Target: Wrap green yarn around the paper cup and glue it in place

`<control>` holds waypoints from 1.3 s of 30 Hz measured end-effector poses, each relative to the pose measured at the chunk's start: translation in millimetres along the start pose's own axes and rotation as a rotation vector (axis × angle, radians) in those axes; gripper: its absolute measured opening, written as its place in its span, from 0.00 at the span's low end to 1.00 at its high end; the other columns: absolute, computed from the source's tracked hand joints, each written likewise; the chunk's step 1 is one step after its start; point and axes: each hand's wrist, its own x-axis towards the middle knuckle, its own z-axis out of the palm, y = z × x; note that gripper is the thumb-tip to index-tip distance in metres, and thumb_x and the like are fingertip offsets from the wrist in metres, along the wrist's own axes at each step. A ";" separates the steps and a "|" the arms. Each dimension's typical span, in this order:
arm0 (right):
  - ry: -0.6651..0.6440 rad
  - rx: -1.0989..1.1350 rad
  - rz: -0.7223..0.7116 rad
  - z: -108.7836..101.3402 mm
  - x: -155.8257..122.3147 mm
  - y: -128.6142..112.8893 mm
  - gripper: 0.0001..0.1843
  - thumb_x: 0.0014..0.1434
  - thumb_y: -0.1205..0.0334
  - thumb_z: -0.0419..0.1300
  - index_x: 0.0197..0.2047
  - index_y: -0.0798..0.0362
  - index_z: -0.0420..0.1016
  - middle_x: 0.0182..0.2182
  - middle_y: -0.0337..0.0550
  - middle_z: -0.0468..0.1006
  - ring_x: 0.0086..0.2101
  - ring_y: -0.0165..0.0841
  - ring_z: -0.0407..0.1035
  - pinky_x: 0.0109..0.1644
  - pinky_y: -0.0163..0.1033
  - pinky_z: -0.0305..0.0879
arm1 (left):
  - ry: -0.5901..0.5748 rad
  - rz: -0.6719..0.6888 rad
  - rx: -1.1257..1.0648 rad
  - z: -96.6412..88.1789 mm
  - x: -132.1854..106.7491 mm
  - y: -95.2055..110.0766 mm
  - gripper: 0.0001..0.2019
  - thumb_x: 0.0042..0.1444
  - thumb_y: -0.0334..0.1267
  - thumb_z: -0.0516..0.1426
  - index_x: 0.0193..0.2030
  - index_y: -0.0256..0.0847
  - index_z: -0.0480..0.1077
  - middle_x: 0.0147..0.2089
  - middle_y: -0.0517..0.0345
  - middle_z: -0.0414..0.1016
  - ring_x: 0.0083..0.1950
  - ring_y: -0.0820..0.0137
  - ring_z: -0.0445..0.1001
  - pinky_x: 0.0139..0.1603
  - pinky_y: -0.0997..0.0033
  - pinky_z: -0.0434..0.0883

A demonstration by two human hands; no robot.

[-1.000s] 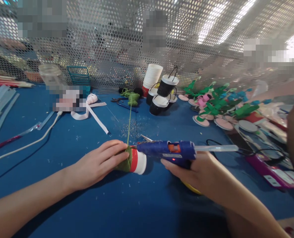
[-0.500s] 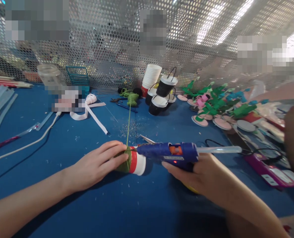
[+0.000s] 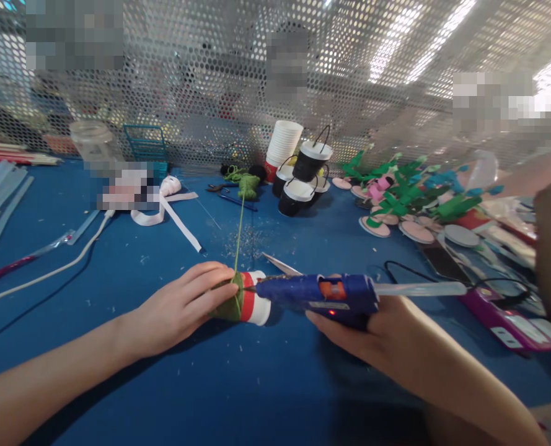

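My left hand (image 3: 194,294) is closed around a paper cup (image 3: 258,308) lying on its side, its white rim facing right. Green yarn (image 3: 232,303) covers the cup's left part, and a red band shows beside it. From the wrap a taut strand runs back to a green yarn ball (image 3: 248,186). My right hand (image 3: 372,331) grips a blue glue gun (image 3: 319,295) with a lit red light and a clear glue stick (image 3: 421,289) out of its back. The nozzle is at the edge of the yarn; whether it touches is hard to tell.
Scissors (image 3: 279,265) lie behind the glue gun. Farther back stand black cups with handles (image 3: 296,197) and a stack of white cups (image 3: 284,142). Green paper plants (image 3: 400,204) and a purple power strip (image 3: 512,322) are at right. White ribbon (image 3: 182,226) lies at left.
The glue gun and my right hand have shifted slightly right and down, with the nozzle still by the yarn edge. The cup has moved a little left in my left hand.
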 end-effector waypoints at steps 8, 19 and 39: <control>-0.047 -0.120 -0.090 2.6 0.2 2.2 0.13 0.51 0.53 0.53 0.23 0.52 0.69 0.15 0.39 0.69 0.17 0.32 0.64 0.21 0.36 0.60 | 0.006 -0.020 -0.032 1.1 -1.8 -0.6 0.21 0.54 0.21 0.48 0.55 0.34 0.54 0.53 0.43 0.61 0.56 0.62 0.58 0.53 0.56 0.67; -0.084 0.050 -0.046 -4.0 4.3 -3.8 0.17 0.52 0.55 0.53 0.16 0.51 0.58 0.12 0.34 0.60 0.14 0.25 0.52 0.16 0.31 0.52 | 0.006 0.066 0.083 -1.8 1.5 -0.1 0.15 0.58 0.23 0.46 0.52 0.30 0.58 0.50 0.41 0.64 0.57 0.59 0.58 0.51 0.57 0.68; -0.294 0.350 0.294 -5.9 18.3 -3.8 0.13 0.49 0.53 0.55 0.23 0.53 0.65 0.13 0.32 0.62 0.15 0.25 0.55 0.16 0.31 0.53 | -0.003 0.053 0.094 -1.2 0.4 -0.3 0.15 0.58 0.23 0.45 0.52 0.30 0.57 0.52 0.40 0.62 0.57 0.59 0.57 0.51 0.58 0.68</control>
